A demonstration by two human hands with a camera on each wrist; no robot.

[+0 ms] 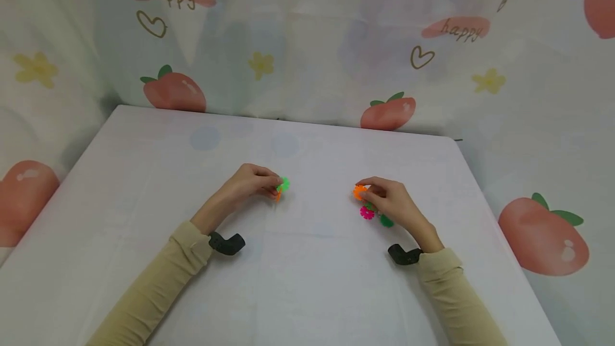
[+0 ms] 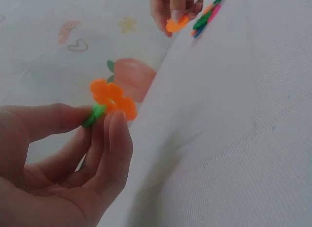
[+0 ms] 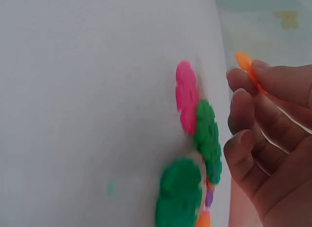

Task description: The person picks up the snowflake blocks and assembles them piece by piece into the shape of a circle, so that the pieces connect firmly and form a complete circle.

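Pinching near the edge seems smart: left fingers pinch a light green disc with an orange piece against it, well left of the pink disc, right fingers pinch an orange disc just beyond the pink disc, and I'd keep the notches uncovered. Can't tell how the left pair meets, and dark green discs right of the pink disc partly hide a purple bit.
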